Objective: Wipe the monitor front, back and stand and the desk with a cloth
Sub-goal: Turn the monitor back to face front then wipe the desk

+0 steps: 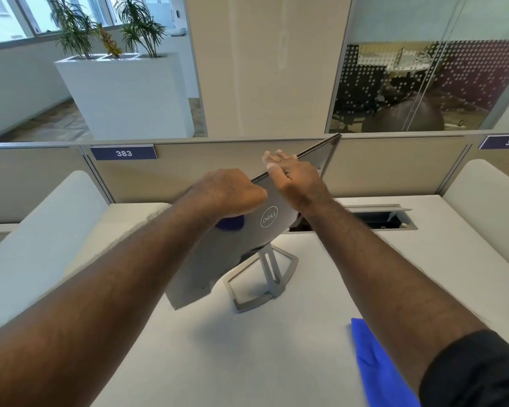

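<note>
At centre frame the left hand [227, 195] was closed on a dark blue cloth [229, 224], pressing it to the monitor [232, 254] back. Just right, the right hand [297, 177] gripped the top edge. A second blue cloth [376, 365] lay lower right on the surface [350, 259] (stand and surface probably still unwiped).

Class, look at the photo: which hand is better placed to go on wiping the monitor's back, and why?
Left. The left hand presses a dark blue cloth against the monitor back, beside the logo. The right hand only grips its top edge, steadying it.
</note>
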{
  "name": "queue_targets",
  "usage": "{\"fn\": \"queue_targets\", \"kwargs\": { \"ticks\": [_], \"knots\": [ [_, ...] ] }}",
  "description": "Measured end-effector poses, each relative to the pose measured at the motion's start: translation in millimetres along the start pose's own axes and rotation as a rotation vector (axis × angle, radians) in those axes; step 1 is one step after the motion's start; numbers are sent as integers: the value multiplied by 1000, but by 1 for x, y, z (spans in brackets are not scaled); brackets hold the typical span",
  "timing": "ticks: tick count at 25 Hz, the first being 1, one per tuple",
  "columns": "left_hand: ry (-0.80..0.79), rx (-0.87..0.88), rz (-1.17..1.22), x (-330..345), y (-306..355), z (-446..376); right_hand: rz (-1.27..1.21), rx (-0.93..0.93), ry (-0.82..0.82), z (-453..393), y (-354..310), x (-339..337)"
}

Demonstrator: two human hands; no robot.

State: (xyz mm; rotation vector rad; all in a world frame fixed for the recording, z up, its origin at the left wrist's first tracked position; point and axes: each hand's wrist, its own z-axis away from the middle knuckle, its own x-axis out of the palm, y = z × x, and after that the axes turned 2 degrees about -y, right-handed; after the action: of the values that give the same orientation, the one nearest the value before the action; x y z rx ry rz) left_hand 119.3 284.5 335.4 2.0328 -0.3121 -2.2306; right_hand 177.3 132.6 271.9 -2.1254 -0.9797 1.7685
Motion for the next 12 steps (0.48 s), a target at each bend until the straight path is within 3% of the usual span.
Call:
{"fn": "queue_targets", "kwargs": {
  "ticks": [3,6,12],
  "knots": [
    [-295,-40,526,-17,3,3,-256,5,-50,-12,0,-7],
    [-515,-47,834,-17,6,0,-452,81,-79,-26,-2,-15],
    [-437,-50,1055,4,0,-7,-314,74,-161,-47,-9,-25]
  ]
}}
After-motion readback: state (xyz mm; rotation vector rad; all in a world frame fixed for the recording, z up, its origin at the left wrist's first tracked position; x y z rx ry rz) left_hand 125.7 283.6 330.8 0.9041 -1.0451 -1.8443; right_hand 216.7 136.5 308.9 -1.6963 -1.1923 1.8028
